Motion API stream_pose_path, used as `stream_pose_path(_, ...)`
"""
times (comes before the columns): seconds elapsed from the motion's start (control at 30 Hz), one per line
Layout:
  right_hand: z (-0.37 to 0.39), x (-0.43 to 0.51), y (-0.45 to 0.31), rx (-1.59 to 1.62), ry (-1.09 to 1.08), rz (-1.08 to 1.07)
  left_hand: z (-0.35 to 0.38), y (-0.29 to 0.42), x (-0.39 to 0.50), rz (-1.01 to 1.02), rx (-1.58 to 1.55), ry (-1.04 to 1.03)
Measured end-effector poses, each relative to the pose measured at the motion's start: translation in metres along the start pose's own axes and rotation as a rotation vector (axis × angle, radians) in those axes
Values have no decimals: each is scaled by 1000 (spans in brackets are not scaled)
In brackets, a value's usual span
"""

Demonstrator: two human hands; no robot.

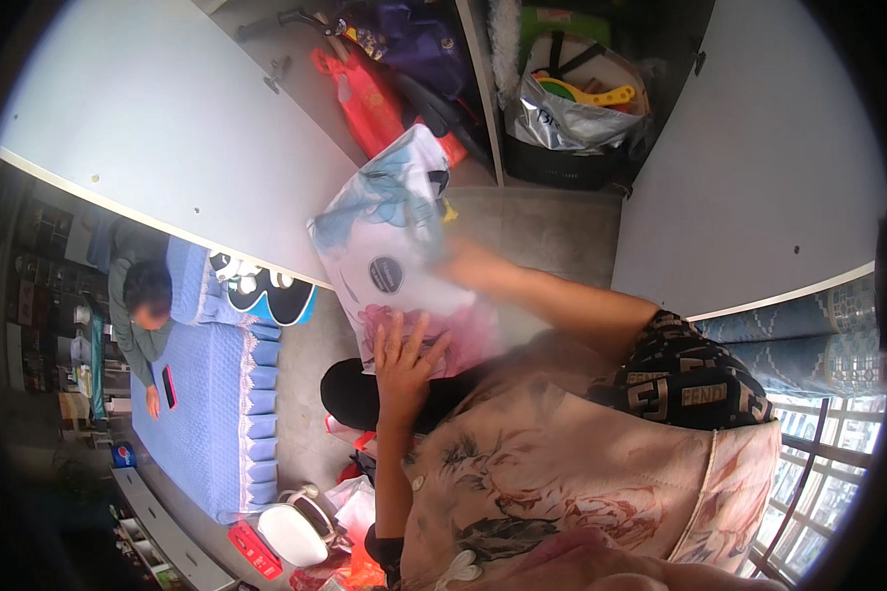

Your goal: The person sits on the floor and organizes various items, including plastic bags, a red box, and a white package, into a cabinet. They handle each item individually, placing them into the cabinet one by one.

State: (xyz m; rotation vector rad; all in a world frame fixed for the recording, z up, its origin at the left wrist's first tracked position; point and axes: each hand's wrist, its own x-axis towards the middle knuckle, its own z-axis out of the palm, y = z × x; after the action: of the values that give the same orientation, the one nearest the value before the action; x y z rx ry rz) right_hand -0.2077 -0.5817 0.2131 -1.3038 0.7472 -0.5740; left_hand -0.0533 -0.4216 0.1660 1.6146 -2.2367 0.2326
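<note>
A white package (362,273) with a teal and pink floral print and a dark oval label leans upright before me, over my dark-clothed knee. Whether it is a bag or a box I cannot tell. My left hand (403,358) lies flat on its lower front, fingers spread over the pink flower. At its right side, my right hand (458,262) is blurred by motion; its fingers and anything in them cannot be made out. A small yellow thing (449,212) shows beside the package's right edge.
Two cabinet doors (170,140) (746,170) stand open at either side. Inside are a red bag (362,103) and a black basket (562,166) with a silver-lined bag (576,118). A person (144,295) leans on a blue-covered bed (199,414) at left; a white handbag (292,533) lies below.
</note>
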Motion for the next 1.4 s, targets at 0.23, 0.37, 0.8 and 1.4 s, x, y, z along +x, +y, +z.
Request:
stream_pose_path(0.23, -54, -12, -32, 273, 566, -451, 10, -14, -27, -192, -36, 239)
stream_pose_path(0.37, -106, -14, -66, 442, 874, -697, 28, -23, -33, -295, 25, 82)
stream_pose_path(0.8, -343, 139, -164, 751, 1135, -998, 39, -19, -30, -474, -9, -150)
stream_pose_path(1.4, -470, 186, -7, 47, 1535, -739, 46, -29, -34, -472, -71, -158)
